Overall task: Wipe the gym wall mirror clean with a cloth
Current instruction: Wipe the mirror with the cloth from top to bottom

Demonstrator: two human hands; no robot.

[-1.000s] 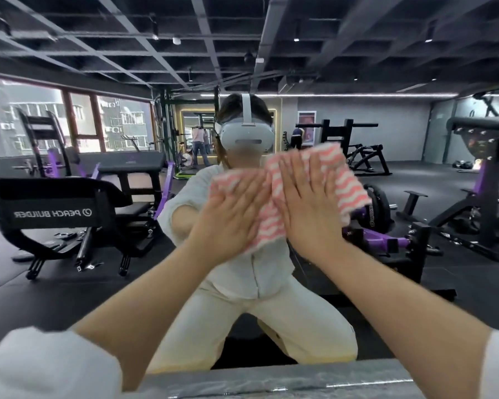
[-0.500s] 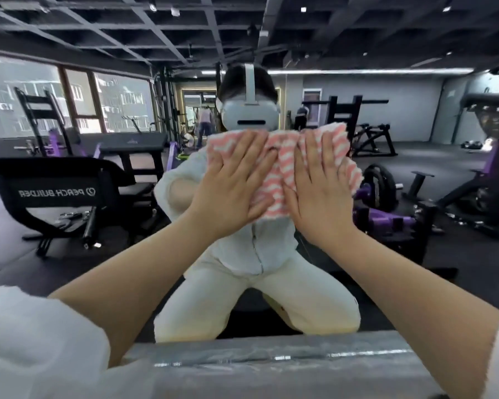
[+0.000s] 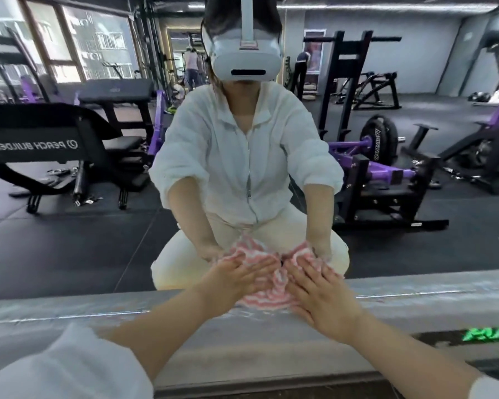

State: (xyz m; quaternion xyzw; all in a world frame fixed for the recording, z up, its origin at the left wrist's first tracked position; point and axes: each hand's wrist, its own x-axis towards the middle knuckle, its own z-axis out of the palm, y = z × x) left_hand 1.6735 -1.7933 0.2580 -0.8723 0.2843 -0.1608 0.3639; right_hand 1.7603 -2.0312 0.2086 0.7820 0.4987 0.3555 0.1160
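We press a pink-and-white striped cloth (image 3: 264, 295) against the bottom edge of the gym wall mirror (image 3: 69, 240), just above its grey sill (image 3: 98, 315). Our left hand (image 3: 236, 279) lies flat on the cloth's left half, fingers straight and spread; our right hand (image 3: 321, 295) lies flat on its right half, fingers likewise extended (neither hand curls around the fabric). White sleeves (image 3: 69, 367) cover our upper arms. In the glass, our crouching reflection (image 3: 242, 156) wears a white headset (image 3: 247, 57), with a black bench (image 3: 55, 145) and purple weight machine (image 3: 372, 165) behind.
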